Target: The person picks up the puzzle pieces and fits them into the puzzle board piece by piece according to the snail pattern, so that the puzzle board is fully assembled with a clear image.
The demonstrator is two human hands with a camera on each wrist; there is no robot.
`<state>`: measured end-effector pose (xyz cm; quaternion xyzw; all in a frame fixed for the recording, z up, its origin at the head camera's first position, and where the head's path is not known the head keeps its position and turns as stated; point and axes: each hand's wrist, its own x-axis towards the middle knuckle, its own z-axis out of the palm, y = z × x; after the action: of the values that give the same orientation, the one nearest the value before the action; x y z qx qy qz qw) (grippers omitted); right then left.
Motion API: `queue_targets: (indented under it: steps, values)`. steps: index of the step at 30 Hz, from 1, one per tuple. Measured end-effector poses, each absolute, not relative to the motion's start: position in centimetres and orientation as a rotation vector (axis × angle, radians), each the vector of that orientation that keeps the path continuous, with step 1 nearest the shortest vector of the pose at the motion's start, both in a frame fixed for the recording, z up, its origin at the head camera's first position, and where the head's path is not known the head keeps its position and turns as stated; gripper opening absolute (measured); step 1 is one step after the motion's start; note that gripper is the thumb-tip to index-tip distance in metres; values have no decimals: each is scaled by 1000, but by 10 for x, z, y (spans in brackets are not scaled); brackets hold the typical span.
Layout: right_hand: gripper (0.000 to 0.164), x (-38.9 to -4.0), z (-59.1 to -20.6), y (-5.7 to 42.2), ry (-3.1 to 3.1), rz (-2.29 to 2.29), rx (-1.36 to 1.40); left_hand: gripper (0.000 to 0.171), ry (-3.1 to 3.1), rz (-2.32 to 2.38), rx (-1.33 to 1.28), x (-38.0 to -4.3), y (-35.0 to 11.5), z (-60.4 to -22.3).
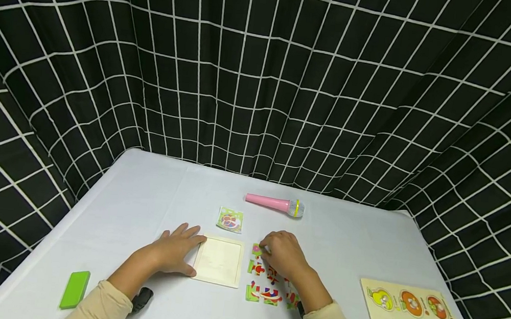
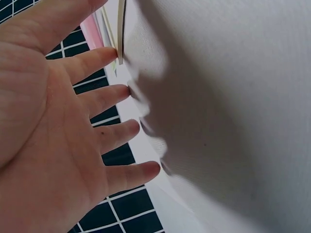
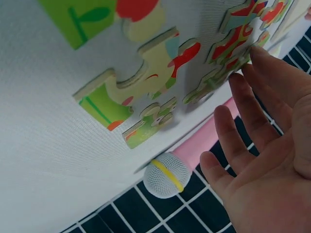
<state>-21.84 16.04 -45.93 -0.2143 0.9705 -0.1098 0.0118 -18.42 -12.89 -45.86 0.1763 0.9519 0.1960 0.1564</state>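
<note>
My left hand (image 1: 172, 251) rests at the left edge of a square wooden puzzle tray (image 1: 219, 262), its fingers spread and the thumb near the lower corner. In the left wrist view, the fingertips (image 2: 112, 56) lie along the tray's edge and the white cloth. To the right of the tray lie several jigsaw pieces (image 1: 253, 292) with red, green and cream printing. Over their upper part is my right hand (image 1: 285, 255), covering some of them. Its thumb and forefinger touch a green-edged puzzle piece (image 3: 214, 80), the other fingers loosely extended.
A small picture card (image 1: 230, 220) lies behind the tray, and a pink toy microphone (image 1: 270, 202) behind that. At the left is a green block (image 1: 74, 290). A wooden fruit puzzle board (image 1: 399, 317) sits at the right edge. Black gridded curtain (image 1: 263, 78) surrounds the table.
</note>
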Motion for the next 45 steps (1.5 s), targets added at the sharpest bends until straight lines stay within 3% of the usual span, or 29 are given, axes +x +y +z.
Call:
queue_targets:
  steps: [21,31,45]
  values:
    - [16,-225,-464,150,3122,-250,-819,79,2687,560,470,-190,-132,-459]
    - [22,-223,-458,118,3093,-277,-1036,79,2695,542,474,-191,-133,-462]
    - [15,-220,-463,77,3025,-158,-1132,79,2681,519,466,-192,-132,-459]
